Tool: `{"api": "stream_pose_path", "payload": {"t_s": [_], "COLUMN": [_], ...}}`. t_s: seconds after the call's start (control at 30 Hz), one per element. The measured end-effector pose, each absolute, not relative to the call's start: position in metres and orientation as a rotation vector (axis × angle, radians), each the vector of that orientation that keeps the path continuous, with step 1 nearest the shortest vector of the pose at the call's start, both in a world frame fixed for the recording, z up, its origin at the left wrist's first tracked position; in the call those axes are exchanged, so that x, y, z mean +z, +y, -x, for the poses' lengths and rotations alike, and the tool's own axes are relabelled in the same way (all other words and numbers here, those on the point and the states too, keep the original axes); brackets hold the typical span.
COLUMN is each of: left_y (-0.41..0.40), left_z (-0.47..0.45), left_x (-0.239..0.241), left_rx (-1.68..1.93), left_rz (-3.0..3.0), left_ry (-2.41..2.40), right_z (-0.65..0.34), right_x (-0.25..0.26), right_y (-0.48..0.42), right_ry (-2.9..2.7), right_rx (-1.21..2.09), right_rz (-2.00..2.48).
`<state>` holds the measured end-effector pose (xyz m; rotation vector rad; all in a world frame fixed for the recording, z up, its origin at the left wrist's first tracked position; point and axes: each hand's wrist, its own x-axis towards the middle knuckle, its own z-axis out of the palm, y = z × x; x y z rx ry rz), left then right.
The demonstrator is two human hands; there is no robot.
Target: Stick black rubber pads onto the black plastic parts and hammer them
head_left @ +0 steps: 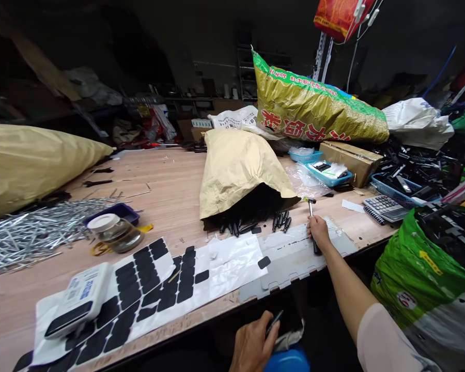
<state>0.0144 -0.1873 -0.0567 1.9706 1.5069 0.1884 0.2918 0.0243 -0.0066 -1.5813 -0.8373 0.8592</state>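
Right hand (318,232): fingers clamped on hammer (310,209), over grey sheet (290,263) at desk (170,178) edge. Left hand (252,345): fingers pinching black part (274,321), off the desk's front. Best: firm grip, head level, left fingers clear of hammer path.

Can make out red Chinese characters (312,132) on the gold-green sack (320,106), blue ones (87,290) on the white box (77,299), a yellow arrow (430,262) on the green bag (399,253); cannot read wording surely.
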Motion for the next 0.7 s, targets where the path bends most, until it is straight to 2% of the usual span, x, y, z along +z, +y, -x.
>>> {"api": "stream_pose_path", "payload": {"t_s": [0.1,0.17,0.37,0.5,0.57,0.7], "left_y": [-0.182,-0.178,-0.123,-0.034,0.008,0.051], "left_z": [-0.013,-0.014,-0.047,-0.078,-0.089,-0.103], "left_x": [-0.066,-0.057,0.024,0.048,0.042,0.020], "left_rx": [-0.097,-0.146,0.413,0.893,0.934,0.749], "left_rz": [-1.897,-1.886,-1.723,-1.755,-1.747,-1.804], "left_ry": [1.686,1.640,1.207,1.609,1.807,1.982], "right_z": [-0.291,-0.290,-0.288,-0.287,-0.287,-0.287], "right_x": [-0.006,-0.004,0.000,0.003,0.004,0.005], "right_y": [0.023,0.022,0.020,0.021,0.022,0.023], "right_ry": [-0.839,-0.842,-0.855,-0.823,-0.814,-0.799], "right_rx": [0.844,0.834,0.839,0.855,0.863,0.882], "right_rz": [1.573,1.595,1.618,1.624,1.619,1.616]}}
